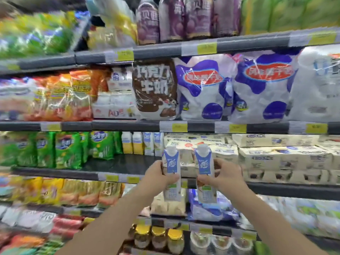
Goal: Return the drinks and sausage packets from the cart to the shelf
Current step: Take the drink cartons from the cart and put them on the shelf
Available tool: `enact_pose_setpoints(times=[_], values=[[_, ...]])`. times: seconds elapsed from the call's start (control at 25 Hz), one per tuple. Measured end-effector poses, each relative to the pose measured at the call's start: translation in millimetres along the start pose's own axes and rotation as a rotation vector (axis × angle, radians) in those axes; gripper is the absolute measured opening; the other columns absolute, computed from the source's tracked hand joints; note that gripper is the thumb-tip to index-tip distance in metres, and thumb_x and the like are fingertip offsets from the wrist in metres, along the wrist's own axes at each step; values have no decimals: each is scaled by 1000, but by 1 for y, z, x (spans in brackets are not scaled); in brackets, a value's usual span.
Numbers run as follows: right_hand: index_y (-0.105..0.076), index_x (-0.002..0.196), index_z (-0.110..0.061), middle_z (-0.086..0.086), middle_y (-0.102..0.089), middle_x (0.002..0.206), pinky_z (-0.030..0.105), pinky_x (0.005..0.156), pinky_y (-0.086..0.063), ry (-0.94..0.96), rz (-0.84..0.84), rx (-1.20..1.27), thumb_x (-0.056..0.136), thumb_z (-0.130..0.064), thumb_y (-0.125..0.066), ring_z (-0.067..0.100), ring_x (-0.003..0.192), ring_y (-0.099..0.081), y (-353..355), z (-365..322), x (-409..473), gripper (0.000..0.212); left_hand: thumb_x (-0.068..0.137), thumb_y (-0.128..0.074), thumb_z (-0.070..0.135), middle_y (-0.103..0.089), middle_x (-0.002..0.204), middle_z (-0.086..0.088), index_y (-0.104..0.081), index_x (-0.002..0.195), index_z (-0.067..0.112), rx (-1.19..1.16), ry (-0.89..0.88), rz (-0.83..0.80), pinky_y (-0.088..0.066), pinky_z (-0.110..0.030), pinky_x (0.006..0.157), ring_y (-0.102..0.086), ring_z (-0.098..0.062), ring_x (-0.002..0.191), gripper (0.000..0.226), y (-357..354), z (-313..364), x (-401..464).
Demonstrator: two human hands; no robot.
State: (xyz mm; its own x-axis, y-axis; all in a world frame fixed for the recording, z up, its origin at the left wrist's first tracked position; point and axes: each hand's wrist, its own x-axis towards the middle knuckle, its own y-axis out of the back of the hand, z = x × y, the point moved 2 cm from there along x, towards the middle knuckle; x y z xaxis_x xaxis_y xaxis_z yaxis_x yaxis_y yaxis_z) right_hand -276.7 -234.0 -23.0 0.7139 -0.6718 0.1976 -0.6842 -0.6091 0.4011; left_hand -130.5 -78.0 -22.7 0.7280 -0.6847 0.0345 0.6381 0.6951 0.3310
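My left hand (pixel 158 174) grips a white and blue drink carton (pixel 171 162) with a white cap, held upright. My right hand (pixel 225 174) grips a second, matching drink carton (pixel 203 163), also upright. Both cartons are raised side by side in front of the dark shelf (pixel 117 163) at chest height. Similar small cartons (pixel 153 143) stand at the back of that shelf. The cart and the sausage packets are out of view.
Green snack bags (pixel 68 150) fill the left of that shelf and cream multipack boxes (pixel 276 159) the right, with a bare gap between. Large milk bags (pixel 202 89) sit on the shelf above. Jars (pixel 158 240) and packets line the lower shelves.
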Motion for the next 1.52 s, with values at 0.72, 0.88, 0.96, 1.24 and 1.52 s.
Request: enact_pose_setpoints(times=[0.72,0.88,0.96,1.24,1.52], values=[[-51,106,-10,-5,-64,91,20,68,-46,-63,143,-162,78,-13,-81,12,86,-62,-220,-68,162,42,71,-84,9,-73,99,-2,-60,114,15,5,-45,69,-59,-43,84,-70,-18,89,49,158,-86,190],[-43,103,-10,-11,-52,82,8,50,-38,-80,173,-215,80,-11,-79,4,78,-54,-216,-62,175,43,75,-81,5,-71,99,4,-59,112,18,-7,-76,45,-57,-35,83,-68,-11,88,45,147,-84,208],[-45,104,-10,-7,-52,88,16,63,-41,-116,176,-241,81,-11,-78,12,89,-57,-216,-56,181,41,75,-80,4,-72,100,4,-60,113,19,-5,-89,45,-57,-34,83,-68,-10,89,45,144,-84,215],[-57,110,1,15,-59,109,30,76,-44,-94,178,-375,75,-14,-80,26,97,-58,-219,-53,197,44,70,-86,13,-70,93,10,-60,103,24,163,-127,41,-52,-23,73,-66,-6,85,43,148,-87,215],[-50,110,7,26,-52,113,37,79,-45,-76,322,-249,77,-12,-76,39,103,-55,-225,-44,194,46,71,-85,16,-69,92,7,-59,100,23,291,-150,60,-51,-26,75,-64,-9,84,40,141,-88,214]])
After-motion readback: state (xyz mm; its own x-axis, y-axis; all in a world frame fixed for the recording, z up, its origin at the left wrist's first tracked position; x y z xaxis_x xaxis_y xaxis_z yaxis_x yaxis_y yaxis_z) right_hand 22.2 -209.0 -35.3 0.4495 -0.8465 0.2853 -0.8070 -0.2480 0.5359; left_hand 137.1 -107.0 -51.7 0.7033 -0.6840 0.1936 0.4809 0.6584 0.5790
